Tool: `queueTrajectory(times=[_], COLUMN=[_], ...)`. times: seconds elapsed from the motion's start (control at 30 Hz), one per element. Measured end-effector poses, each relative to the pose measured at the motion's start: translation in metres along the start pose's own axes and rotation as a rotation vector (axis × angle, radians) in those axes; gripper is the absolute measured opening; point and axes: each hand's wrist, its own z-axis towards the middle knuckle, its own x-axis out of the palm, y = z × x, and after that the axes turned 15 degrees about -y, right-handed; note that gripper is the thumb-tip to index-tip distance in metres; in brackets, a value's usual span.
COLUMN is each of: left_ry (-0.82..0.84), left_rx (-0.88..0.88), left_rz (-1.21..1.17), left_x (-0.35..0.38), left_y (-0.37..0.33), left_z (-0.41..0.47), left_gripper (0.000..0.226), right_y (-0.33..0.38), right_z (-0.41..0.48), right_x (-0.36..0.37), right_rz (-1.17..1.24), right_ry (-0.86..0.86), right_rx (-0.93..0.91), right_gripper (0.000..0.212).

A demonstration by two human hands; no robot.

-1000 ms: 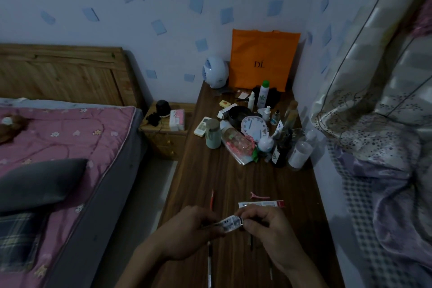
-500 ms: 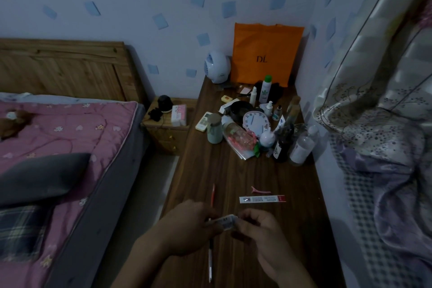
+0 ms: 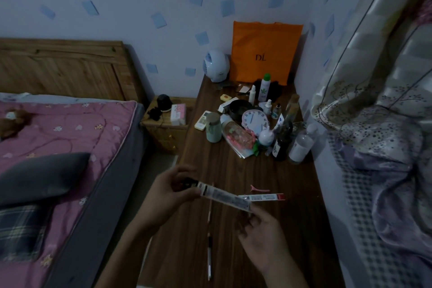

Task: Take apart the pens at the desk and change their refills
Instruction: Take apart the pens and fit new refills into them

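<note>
We see the left hand and right hand each pinch one end of a long refill pack with their fingers. They hold it over the counter's front edge, probably to open it. A pen waits below. It is dim, so we cannot see what is inside the pack.

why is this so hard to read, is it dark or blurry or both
Head view: mostly dark, dim bluish room light with no glare; the left hand and right hand look slightly soft, so the print on the pack they hold is unreadable, while DL on the bag reads fine; the wide lens bends the curtain at the right edge.
</note>
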Motion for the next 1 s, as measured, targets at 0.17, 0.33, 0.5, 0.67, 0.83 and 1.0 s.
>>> queueTrajectory(times=[0.17, 0.33, 0.5, 0.67, 0.83, 1.0], left_ry=[0.011, -0.329, -0.345, -0.309, -0.273, -0.273], left_rx=[-0.128, -0.067, 0.036, 0.170, 0.334, 0.372], left_rz=[-0.308, -0.114, -0.051, 0.070, 0.187, 0.225], left_x=[0.042, 0.083, 0.082, 0.078, 0.078, 0.078], left_y=[0.014, 0.000, -0.005, -0.017, -0.032, -0.032], left_z=[-0.019, -0.031, -0.030, -0.031, -0.034, -0.033], left_gripper=[0.035, 0.012, 0.011, 0.011, 0.044, 0.048], right_y=[-0.013, -0.019, -0.020, -0.019, -0.018, -0.016], right_z=[-0.003, 0.003, 0.006, 0.004, 0.000, -0.003], right_x=[0.014, 0.014, 0.012, 0.014, 0.017, 0.018], right_rz=[0.027, -0.046, 0.036, 0.115, 0.106, 0.100], right_ry=[0.033, 0.066, 0.141, 0.182, 0.248, 0.311], right_rx=[0.014, -0.014, 0.011, 0.131, 0.185, 0.214], right_gripper=[0.042, 0.025, 0.028, 0.027, 0.025, 0.028])
